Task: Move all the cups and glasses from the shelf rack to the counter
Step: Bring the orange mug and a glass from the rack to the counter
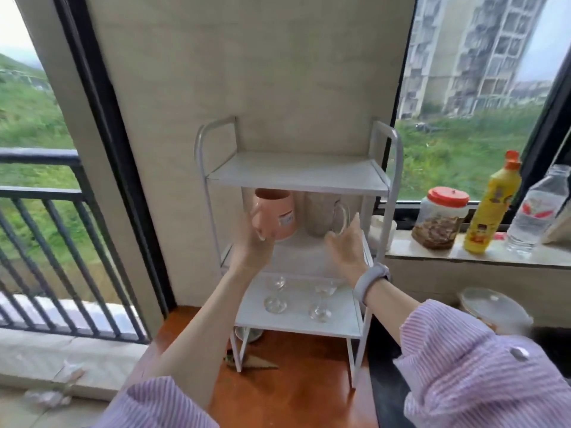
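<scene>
Three-tier white shelf rack (296, 177) is standing on the wood-brown counter (296, 393), backed against the beige wall panel between two windows. Top tier is showing nothing on it. Middle tier is carrying a pink mug (278, 216) on the left and a clear glass mug (324, 216) just beside it on the right, handle facing right. Lower tier is holding two stemmed glasses: left stemmed glass (276, 296), right stemmed glass (322, 304), both looking tipped or inverted (blur, cannot tell which).

Left hand (251, 242) is reaching up to the pink mug, fingers wrapping its handle side, so it is gripping it. Right hand (347, 242) is spread wide, fingers straight, fingertips at the clear mug's handle, touching or nearly so, not closed on it. Grey watch (372, 281) is sitting on the right wrist.

Sill at right is carrying a red-lidded jar (440, 217), a yellow bottle (491, 208) and a clear water bottle (537, 211).
</scene>
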Available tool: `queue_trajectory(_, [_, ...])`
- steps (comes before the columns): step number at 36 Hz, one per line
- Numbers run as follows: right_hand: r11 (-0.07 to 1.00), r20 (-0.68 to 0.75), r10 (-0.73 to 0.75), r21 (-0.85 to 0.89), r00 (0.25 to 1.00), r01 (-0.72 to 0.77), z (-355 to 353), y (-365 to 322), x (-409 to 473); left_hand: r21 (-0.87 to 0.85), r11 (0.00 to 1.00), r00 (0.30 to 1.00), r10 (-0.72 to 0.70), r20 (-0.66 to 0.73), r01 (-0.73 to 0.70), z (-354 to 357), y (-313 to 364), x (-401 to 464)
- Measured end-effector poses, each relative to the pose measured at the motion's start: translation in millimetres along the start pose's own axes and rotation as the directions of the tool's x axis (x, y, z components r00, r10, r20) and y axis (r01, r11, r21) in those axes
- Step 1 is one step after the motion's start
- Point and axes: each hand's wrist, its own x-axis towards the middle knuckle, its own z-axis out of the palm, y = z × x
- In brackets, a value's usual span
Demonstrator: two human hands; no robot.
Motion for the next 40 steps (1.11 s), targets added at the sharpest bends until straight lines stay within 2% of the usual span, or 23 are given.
queue_trajectory(6, [0.997, -0.086, -0.013, 0.07, 0.996, 0.019, 7.3, 5.3, 19.7, -0.152, 0.988, 1.0, -0.013, -0.006, 0.012, 5.0, -9.4, 27.0])
queue_trajectory(9, [0.993, -0.006, 0.022, 0.116, 1.0, -0.021, 14.3, 5.6, 22.3, -0.134, 0.991, 0.999, -0.004, -0.053, -0.003, 8.5, -13.8, 30.2])
queue_trajectory(12, [0.991, 0.092, 0.028, 0.131, 0.995, -0.04, 22.6, 3.0, 18.9, -0.206, 0.978, 0.995, -0.016, -0.095, -0.004, 9.3, -17.4, 30.1])
queue_trajectory(16, [0.987, 0.129, 0.018, 0.156, 0.992, -0.038, 32.1, -1.3, 15.6, -0.288, 0.956, 0.997, -0.067, -0.042, 0.052, 4.8, -19.2, 30.1])
queue_trajectory(19, [0.967, 0.167, 0.061, 0.235, 0.984, -0.1, 33.8, -3.4, 14.4, -0.335, 0.935, 0.992, -0.124, 0.01, 0.121, 0.8, -18.1, 31.0])
queue_trajectory(23, [0.919, 0.186, 0.127, 0.348, 0.974, -0.186, 28.5, -2.6, 12.2, -0.32, 0.933, 0.986, -0.162, 0.037, 0.165, 1.0, -15.5, 32.6])
queue_trajectory(30, [0.89, 0.198, 0.22, 0.36, 0.955, -0.28, 12.2, -1.2, 10.0, -0.246, 0.955, 0.987, -0.153, 0.055, 0.162, 5.1, -12.0, 38.1])
queue_trajectory(36, [0.911, 0.197, 0.218, 0.31, 0.956, -0.272, 7.3, 4.0, 2.8, -0.252, 0.957, 0.989, -0.141, 0.033, 0.145, 10.1, -12.0, 31.4])
queue_trajectory(40, [0.929, 0.206, 0.171, 0.291, 0.963, -0.227, 3.7, 3.3, -9.6, -0.21, 0.975, 0.994, -0.088, -0.067, 0.072, 12.1, -8.4, 18.6])
